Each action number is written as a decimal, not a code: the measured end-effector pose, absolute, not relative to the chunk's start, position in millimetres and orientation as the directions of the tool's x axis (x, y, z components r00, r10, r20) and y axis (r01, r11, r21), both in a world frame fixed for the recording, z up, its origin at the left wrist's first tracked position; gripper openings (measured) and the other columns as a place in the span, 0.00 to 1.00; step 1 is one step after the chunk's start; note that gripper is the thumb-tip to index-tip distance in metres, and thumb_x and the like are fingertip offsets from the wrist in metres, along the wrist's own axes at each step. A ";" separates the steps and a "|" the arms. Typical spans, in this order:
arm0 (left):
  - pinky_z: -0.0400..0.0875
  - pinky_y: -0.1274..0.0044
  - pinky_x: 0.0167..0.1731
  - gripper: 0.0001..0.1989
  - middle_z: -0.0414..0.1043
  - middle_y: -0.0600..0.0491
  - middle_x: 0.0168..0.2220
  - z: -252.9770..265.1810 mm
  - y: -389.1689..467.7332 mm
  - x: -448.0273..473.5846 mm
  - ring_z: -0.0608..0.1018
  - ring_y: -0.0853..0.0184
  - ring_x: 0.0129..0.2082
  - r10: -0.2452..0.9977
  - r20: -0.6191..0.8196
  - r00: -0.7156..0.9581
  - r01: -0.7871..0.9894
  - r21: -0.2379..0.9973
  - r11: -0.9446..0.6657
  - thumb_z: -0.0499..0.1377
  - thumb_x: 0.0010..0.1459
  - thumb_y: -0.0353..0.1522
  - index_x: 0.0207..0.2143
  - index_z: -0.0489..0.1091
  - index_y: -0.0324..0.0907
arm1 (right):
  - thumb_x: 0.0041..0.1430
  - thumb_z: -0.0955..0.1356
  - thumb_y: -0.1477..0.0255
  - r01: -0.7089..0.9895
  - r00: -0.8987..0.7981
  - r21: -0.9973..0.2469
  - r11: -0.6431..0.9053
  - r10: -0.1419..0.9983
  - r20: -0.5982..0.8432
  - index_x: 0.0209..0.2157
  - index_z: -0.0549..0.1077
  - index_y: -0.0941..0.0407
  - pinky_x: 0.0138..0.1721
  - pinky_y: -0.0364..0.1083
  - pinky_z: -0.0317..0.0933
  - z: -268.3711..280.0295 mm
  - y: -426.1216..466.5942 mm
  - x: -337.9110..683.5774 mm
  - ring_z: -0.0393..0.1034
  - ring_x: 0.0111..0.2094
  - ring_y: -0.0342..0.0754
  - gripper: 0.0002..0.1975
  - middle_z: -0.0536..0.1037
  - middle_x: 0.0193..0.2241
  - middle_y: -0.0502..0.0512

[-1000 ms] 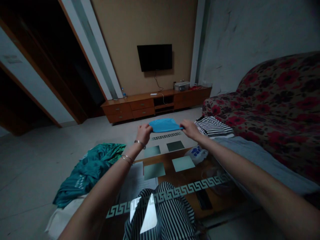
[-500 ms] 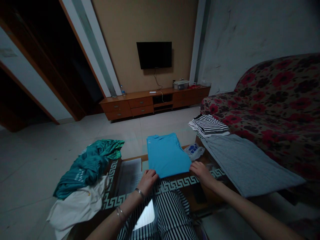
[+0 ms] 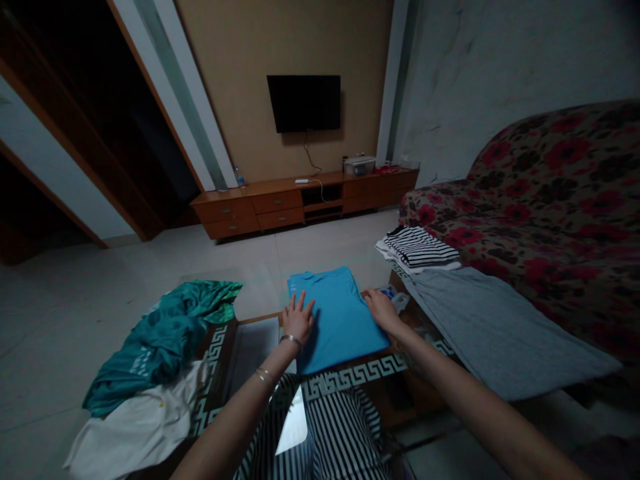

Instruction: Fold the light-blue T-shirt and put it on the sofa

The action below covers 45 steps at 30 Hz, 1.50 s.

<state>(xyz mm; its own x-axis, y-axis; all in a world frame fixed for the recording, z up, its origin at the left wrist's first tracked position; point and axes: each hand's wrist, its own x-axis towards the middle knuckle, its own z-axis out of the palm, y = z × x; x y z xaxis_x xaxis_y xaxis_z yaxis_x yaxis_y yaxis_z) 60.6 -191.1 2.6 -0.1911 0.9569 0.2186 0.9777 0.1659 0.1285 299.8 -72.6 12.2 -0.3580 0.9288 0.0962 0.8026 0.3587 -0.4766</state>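
A blue shirt (image 3: pixel 340 327), folded into a rough rectangle, lies on the glass-topped coffee table (image 3: pixel 350 375) in front of me. My left hand (image 3: pixel 299 320) rests on its left edge with the fingers spread. At the shirt's right edge is my right hand (image 3: pixel 381 310), fingers bent and fingertips against the fabric; whether it pinches any cloth is hard to make out. A plastic bag (image 3: pixel 399 300) is partly hidden behind my right hand.
Left on the table lie a crumpled green garment (image 3: pixel 165 340) and a white one (image 3: pixel 135 427). To the right are a grey garment (image 3: pixel 505 327) and folded striped clothes (image 3: pixel 423 248), beside a floral sofa (image 3: pixel 550 180). Papers (image 3: pixel 253 353) lie near my left arm.
Both hands have moved from the shirt's near corners forward along its sides. My left fingers have spread out. The shirt's near edge sits closer to me.
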 end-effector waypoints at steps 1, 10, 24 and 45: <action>0.53 0.53 0.57 0.22 0.43 0.53 0.68 -0.9 -173.2 56.7 0.47 0.50 0.66 0.948 0.201 -0.245 0.967 0.122 0.224 0.48 0.64 0.35 0.59 0.63 0.52 | 0.66 0.59 0.69 0.842 -0.287 -0.462 0.279 0.956 0.055 0.53 0.70 0.60 0.49 0.46 0.58 14.2 -60.2 282.7 0.68 0.48 0.51 0.18 0.75 0.46 0.64; 0.51 0.50 0.58 0.26 0.42 0.55 0.68 -29.7 -85.0 11.7 0.46 0.52 0.67 0.932 0.052 -0.360 0.930 0.103 0.354 0.41 0.66 0.41 0.64 0.54 0.51 | 0.65 0.60 0.63 0.895 0.049 -0.444 -0.045 0.999 -0.004 0.47 0.74 0.64 0.46 0.53 0.61 -6.5 38.9 185.8 0.67 0.50 0.58 0.21 0.72 0.47 0.74; 0.51 0.49 0.57 0.26 0.47 0.53 0.67 -42.6 11.0 56.0 0.50 0.44 0.65 0.907 0.149 -0.394 0.918 0.111 0.380 0.40 0.66 0.42 0.63 0.58 0.50 | 0.67 0.58 0.69 0.930 -0.062 -0.341 0.133 0.976 0.211 0.50 0.67 0.62 0.40 0.46 0.64 -23.3 133.8 211.7 0.73 0.42 0.52 0.16 0.75 0.45 0.66; 0.42 0.43 0.55 0.25 0.40 0.43 0.68 -54.1 172.2 71.1 0.43 0.44 0.64 0.882 0.289 -0.372 0.894 0.368 0.257 0.47 0.66 0.39 0.63 0.55 0.40 | 0.67 0.60 0.70 0.937 -0.233 -0.175 0.303 0.913 0.335 0.54 0.64 0.65 0.50 0.51 0.59 -17.0 301.4 258.4 0.64 0.51 0.54 0.18 0.68 0.50 0.68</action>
